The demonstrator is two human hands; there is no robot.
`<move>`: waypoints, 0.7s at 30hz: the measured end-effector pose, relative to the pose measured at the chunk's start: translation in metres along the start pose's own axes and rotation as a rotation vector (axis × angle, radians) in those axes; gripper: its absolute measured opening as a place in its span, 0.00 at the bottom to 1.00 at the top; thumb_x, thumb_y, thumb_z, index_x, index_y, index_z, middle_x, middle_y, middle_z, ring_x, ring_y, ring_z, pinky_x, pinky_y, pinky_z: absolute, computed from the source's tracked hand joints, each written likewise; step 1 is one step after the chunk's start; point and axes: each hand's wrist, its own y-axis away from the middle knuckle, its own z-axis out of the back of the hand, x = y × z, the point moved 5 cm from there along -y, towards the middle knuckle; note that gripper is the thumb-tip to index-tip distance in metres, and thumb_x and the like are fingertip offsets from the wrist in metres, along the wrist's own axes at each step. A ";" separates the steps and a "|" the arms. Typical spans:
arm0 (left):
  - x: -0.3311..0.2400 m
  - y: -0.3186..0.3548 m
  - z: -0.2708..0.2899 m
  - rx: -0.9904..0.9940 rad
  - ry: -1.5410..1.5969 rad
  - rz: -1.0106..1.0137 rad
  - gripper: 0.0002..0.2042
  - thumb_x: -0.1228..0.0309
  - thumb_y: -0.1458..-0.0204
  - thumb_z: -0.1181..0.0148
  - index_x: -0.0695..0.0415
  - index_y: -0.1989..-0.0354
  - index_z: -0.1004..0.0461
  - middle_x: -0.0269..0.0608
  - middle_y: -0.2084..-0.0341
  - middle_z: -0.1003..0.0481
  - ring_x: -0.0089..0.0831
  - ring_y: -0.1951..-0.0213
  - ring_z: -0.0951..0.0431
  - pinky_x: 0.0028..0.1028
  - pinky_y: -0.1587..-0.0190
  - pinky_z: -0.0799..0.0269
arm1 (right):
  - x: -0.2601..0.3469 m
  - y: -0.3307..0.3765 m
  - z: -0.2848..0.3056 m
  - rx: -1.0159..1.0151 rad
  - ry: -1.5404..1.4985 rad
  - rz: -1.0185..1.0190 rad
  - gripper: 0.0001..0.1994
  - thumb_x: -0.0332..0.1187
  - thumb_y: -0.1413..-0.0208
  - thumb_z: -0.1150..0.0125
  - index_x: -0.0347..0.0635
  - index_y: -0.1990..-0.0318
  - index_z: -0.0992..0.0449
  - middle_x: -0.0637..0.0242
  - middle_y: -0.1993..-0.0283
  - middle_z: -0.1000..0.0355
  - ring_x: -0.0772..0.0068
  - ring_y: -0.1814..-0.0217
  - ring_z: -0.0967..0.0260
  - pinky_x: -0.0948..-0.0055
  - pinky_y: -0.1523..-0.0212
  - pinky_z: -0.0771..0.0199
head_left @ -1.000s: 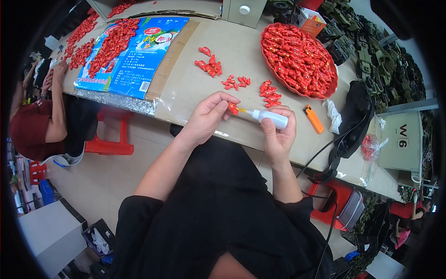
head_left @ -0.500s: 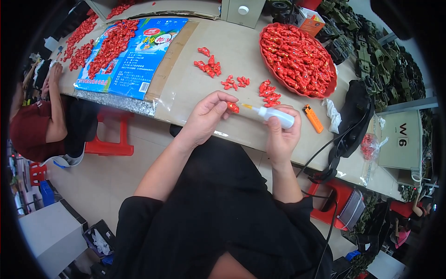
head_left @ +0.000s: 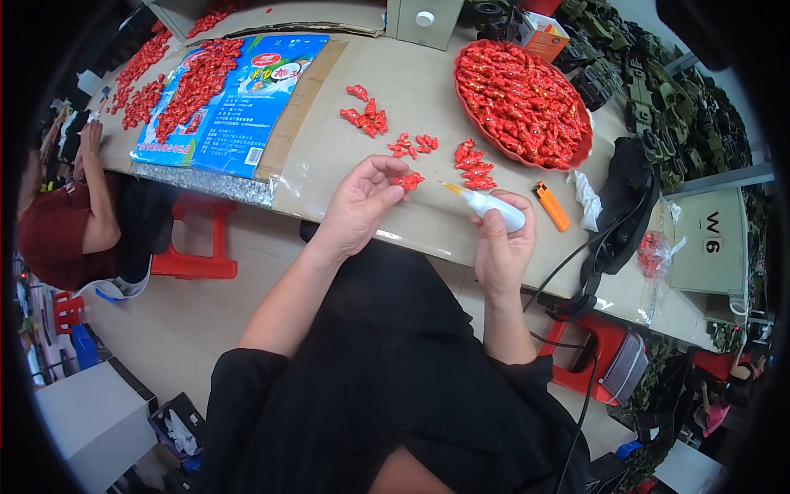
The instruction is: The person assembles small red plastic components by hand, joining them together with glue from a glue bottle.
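Note:
Between the thumb and fingers of my left hand [head_left: 362, 206] is a small red figurine [head_left: 409, 181], held above the table's near edge. My right hand [head_left: 504, 239] is wrapped round a white squeeze bottle [head_left: 499, 211] with a thin yellowish nozzle. The nozzle tip points left toward the figurine, a short gap apart from it. Just beyond my hands lie loose clusters of similar red figurines [head_left: 475, 166] on the table [head_left: 329, 165]. A large red scalloped tray [head_left: 457, 90] heaped with more of them stands at the far right.
An orange lighter [head_left: 551, 207], a crumpled white tissue [head_left: 587, 202] and a black bag [head_left: 623, 206] with a cable lie right of my hands. A blue cardboard sheet [head_left: 247, 123] bears red pieces at the left. A person in a dark red top [head_left: 62, 235] sits farther left.
The bottle's nozzle has drawn back from the figurine, so the gap between them is wider. The figurine is turned and shows more of its side.

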 end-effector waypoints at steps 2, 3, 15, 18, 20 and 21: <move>-0.001 0.000 -0.001 -0.010 0.013 0.001 0.13 0.79 0.53 0.48 0.61 0.59 0.38 0.37 0.64 0.32 0.21 0.63 0.32 0.23 0.58 0.35 | -0.004 0.002 -0.004 0.027 0.085 0.006 0.11 0.25 0.52 0.46 0.37 0.61 0.39 0.62 0.60 0.39 0.77 0.64 0.38 0.80 0.66 0.34; -0.001 0.000 -0.001 -0.011 0.012 0.000 0.13 0.79 0.53 0.48 0.61 0.59 0.38 0.37 0.64 0.32 0.21 0.63 0.32 0.23 0.58 0.35 | -0.006 0.002 -0.004 0.028 0.084 0.006 0.11 0.25 0.52 0.46 0.37 0.61 0.39 0.62 0.60 0.39 0.77 0.64 0.38 0.80 0.66 0.34; -0.002 0.001 -0.001 -0.009 0.023 0.006 0.14 0.80 0.54 0.47 0.61 0.58 0.38 0.37 0.63 0.33 0.22 0.61 0.31 0.24 0.57 0.34 | -0.008 0.001 -0.008 0.103 0.301 0.065 0.11 0.24 0.53 0.44 0.35 0.65 0.39 0.64 0.64 0.43 0.79 0.65 0.42 0.83 0.66 0.39; -0.002 0.001 -0.001 -0.010 0.019 0.000 0.14 0.80 0.55 0.47 0.61 0.58 0.38 0.38 0.63 0.33 0.22 0.61 0.31 0.24 0.57 0.34 | -0.007 0.001 -0.009 0.110 0.346 0.109 0.10 0.25 0.52 0.45 0.36 0.65 0.40 0.66 0.64 0.42 0.81 0.68 0.41 0.83 0.68 0.38; -0.003 0.001 -0.002 -0.018 0.025 0.004 0.14 0.80 0.55 0.47 0.61 0.58 0.38 0.38 0.63 0.34 0.22 0.61 0.32 0.24 0.57 0.34 | -0.007 0.002 -0.010 0.122 0.357 0.098 0.10 0.25 0.52 0.45 0.36 0.65 0.39 0.66 0.64 0.42 0.81 0.68 0.41 0.83 0.68 0.38; -0.003 0.001 -0.002 -0.019 0.026 0.004 0.14 0.80 0.55 0.47 0.61 0.58 0.38 0.38 0.63 0.34 0.22 0.61 0.32 0.24 0.57 0.34 | -0.007 0.002 -0.011 0.122 0.357 0.098 0.10 0.25 0.52 0.45 0.36 0.65 0.39 0.66 0.64 0.42 0.81 0.68 0.41 0.83 0.68 0.38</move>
